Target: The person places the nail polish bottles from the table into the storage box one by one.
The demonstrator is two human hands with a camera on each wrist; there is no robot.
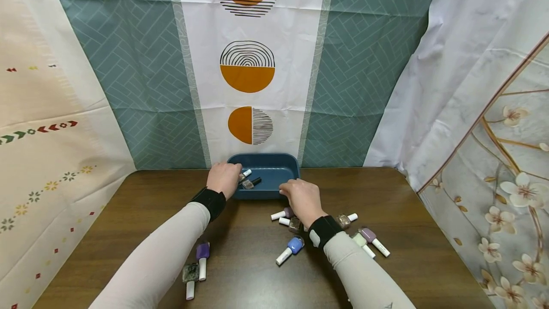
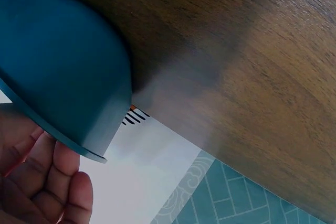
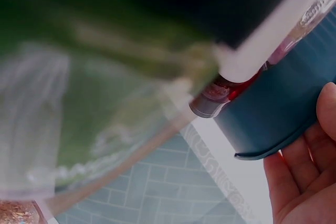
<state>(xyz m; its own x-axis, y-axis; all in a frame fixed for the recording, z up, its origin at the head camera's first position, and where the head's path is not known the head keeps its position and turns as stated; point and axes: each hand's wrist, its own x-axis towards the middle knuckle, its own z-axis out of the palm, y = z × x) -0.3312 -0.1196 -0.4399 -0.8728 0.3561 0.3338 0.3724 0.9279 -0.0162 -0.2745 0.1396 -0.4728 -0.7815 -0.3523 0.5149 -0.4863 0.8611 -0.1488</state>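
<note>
A blue tray [image 1: 274,178] stands at the table's back edge, holding at its left side small bottles, including one with a black cap [image 1: 256,181] and one with a white cap [image 1: 246,173]. My left hand [image 1: 224,179] grips its left end; in the left wrist view, the curled fingers of that hand [image 2: 44,182] are at the rim of the tray [image 2: 63,61]. At the front right corner, my right hand [image 1: 302,200] holds the tray; the right wrist view shows thumb and fingers of the hand [image 3: 307,169] around the rim of the tray [image 3: 278,103].
Purple [image 1: 203,251] and dark glitter [image 1: 190,272] bottles lie front left. A blue bottle [image 1: 295,244] lies near the middle. Around my right forearm are mauve [image 1: 367,234], pale green [image 1: 359,239] and glitter [image 1: 343,221] bottles. Patterned curtains [image 1: 154,61] hang behind the table [image 1: 240,261].
</note>
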